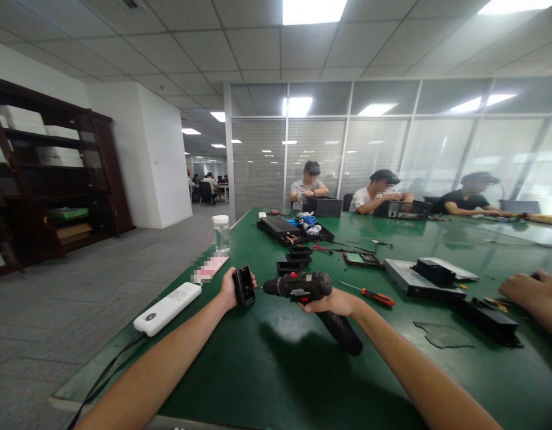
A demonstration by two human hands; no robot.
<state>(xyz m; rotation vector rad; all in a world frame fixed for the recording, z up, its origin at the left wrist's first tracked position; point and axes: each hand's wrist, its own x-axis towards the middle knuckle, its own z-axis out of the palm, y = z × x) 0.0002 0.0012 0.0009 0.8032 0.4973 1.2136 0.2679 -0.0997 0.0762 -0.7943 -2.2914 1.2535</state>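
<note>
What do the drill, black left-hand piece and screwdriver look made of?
Drill: probably plastic, matte black, with soft highlights. Black piece: plastic or coated metal, unclear; dark, uniform surface. Screwdriver: likely metal shaft, thin and grey; smooth orange-and-black handle, probably plastic.

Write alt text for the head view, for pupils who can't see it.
The wearer's right hand holds a black power drill, its bit pointing at a black part in the left hand. A screwdriver lies on the green table; people sit beyond.
</note>
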